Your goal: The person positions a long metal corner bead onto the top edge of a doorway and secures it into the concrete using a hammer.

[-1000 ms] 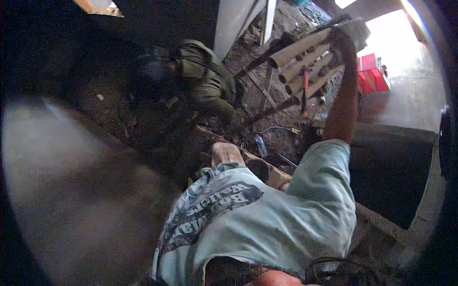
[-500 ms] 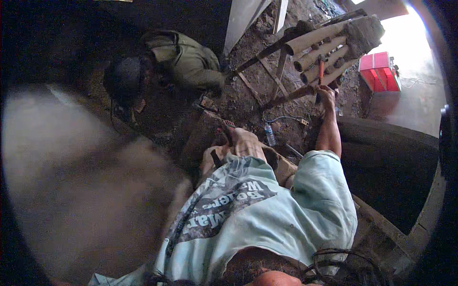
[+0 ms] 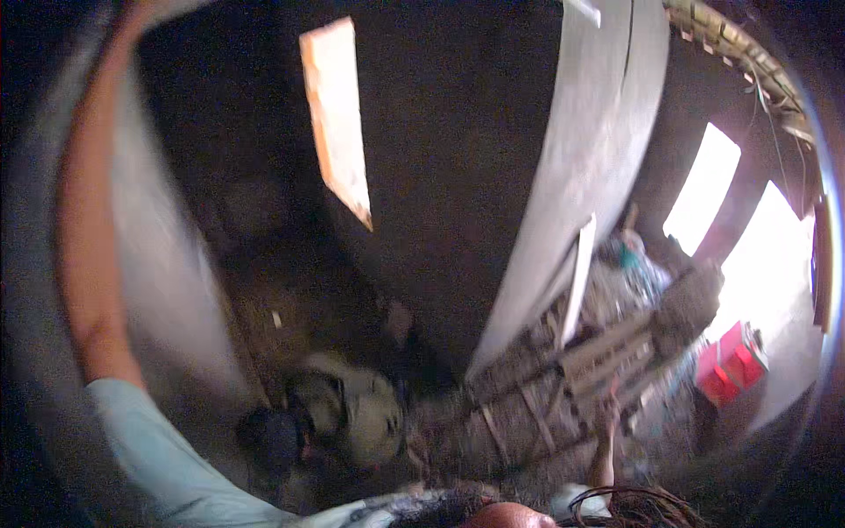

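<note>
The left arm (image 3: 91, 246) has risen at left since the earlier frame, left hand out of view. The right hand (image 3: 609, 412) blurs at the orange tool (image 3: 614, 385) by the pale tubes (image 3: 607, 359); I cannot tell its opening, grip or what work remains.

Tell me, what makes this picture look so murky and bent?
In the head view, the bright opening is blown out white while the dark wall sinks into grain; in the head view, the right hand is too blurred to read its grip; at the head view's left rim, the left arm bows with fisheye distortion.
</note>
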Available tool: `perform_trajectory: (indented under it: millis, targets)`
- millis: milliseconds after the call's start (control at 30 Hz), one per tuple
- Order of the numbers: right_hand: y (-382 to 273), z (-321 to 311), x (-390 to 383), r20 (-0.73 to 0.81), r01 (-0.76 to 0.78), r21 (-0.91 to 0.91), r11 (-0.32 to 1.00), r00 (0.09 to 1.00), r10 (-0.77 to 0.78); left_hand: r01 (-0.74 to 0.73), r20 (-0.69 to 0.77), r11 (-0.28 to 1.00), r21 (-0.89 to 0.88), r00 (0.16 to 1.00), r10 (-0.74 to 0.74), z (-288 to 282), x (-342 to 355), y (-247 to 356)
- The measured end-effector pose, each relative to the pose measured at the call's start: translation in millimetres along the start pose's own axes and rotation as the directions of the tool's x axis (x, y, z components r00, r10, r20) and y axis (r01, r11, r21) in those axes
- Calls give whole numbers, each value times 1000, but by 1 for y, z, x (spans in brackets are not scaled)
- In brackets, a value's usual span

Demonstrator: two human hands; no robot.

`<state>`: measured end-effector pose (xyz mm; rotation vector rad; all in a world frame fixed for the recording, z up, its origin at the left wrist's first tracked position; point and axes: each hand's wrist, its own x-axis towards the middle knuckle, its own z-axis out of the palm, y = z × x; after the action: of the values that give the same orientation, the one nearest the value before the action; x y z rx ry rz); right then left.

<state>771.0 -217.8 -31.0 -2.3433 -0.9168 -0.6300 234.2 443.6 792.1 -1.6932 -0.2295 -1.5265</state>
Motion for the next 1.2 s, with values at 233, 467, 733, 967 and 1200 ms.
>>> perform_trajectory:
  millis: [233,467,733,967,1200]
  targets:
    - [-168,6,143,-428,-139,333,933,859,281,-155,-162,988,-9,975,151,-11,12,-1]
    - [-479,-182,370,-232,162,931,327,954,189,-172,-136,978,115,973,187,3,30,-28]
    - [-740,-310,510,-663,668,723,175,743,-94,-114,-175,989,95,976,129,5,23,-34]
    - [-867,-362,544,-776,769,613,-180,543,-321,-147,-178,972,184,968,180,4,31,-35]
    - [-922,-352,573,-641,484,764,-427,643,-419,-157,-220,928,339,945,241,11,29,-54]
